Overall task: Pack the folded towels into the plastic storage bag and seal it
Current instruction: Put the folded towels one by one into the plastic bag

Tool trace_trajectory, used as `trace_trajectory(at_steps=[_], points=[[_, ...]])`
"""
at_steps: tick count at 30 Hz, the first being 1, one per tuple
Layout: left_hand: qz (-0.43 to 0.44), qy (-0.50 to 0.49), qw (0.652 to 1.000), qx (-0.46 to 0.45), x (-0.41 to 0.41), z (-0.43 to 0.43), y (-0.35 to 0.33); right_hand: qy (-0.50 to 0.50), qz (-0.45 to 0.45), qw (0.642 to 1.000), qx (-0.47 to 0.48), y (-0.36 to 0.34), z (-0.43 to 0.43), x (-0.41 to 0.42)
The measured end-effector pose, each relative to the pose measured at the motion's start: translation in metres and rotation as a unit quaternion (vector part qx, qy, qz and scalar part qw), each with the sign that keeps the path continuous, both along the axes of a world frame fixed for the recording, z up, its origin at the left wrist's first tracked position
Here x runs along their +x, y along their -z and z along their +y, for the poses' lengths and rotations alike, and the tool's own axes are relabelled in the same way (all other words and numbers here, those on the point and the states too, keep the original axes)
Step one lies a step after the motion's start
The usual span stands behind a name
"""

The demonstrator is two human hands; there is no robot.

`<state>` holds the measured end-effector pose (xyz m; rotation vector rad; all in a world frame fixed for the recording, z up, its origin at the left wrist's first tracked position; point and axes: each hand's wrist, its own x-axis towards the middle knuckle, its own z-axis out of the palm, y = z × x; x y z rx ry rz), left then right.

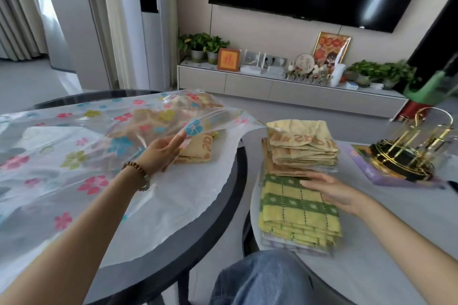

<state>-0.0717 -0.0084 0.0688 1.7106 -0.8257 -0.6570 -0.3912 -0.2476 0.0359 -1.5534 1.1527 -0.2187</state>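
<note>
A clear plastic storage bag (74, 146) printed with coloured flowers lies across the round dark-rimmed table (223, 195) on the left. My left hand (163, 151) holds up the upper flap at the bag's mouth. Tan folded towels (198, 151) lie inside the mouth. On the right table a stack of tan towels (302, 148) stands behind a stack topped by a green-and-yellow checked towel (295, 205). My right hand (334, 193) rests flat with straight fingers on the checked towel's far right part.
A gold wire stand (406, 153) on a purple box (396, 176) sits at the right table's far side. My knee in blue jeans (257, 280) is between the two tables. A TV cabinet with plants and frames runs along the far wall.
</note>
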Motion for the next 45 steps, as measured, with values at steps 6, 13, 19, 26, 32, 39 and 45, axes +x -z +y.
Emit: trace_trajectory(at_steps=[6,13,19,26,32,39,45], points=[[-0.004,0.005,1.000,-0.001,-0.008,-0.003,0.001,0.078,0.061,0.992,0.075,0.025,-0.009,-0.029],[-0.026,0.004,0.999,0.028,-0.005,-0.001,0.001,0.128,0.012,0.977,0.169,0.027,-0.008,-0.024],[-0.035,0.002,0.999,0.032,0.000,0.004,-0.006,0.070,-0.010,0.992,0.108,0.020,0.005,-0.015],[0.031,0.001,0.999,-0.018,0.030,0.018,-0.060,-0.113,-0.104,0.987,0.056,-0.072,0.023,0.015],[0.050,0.001,0.999,-0.019,0.048,0.031,-0.088,-0.234,-0.174,0.950,0.115,-0.091,0.074,0.105],[0.105,0.039,0.993,-0.044,0.060,0.038,-0.099,-0.310,-0.205,0.910,0.186,-0.048,0.109,0.264],[0.101,0.048,0.992,-0.049,0.073,0.039,-0.101,-0.023,-0.371,0.883,0.287,-0.027,0.113,0.360]])
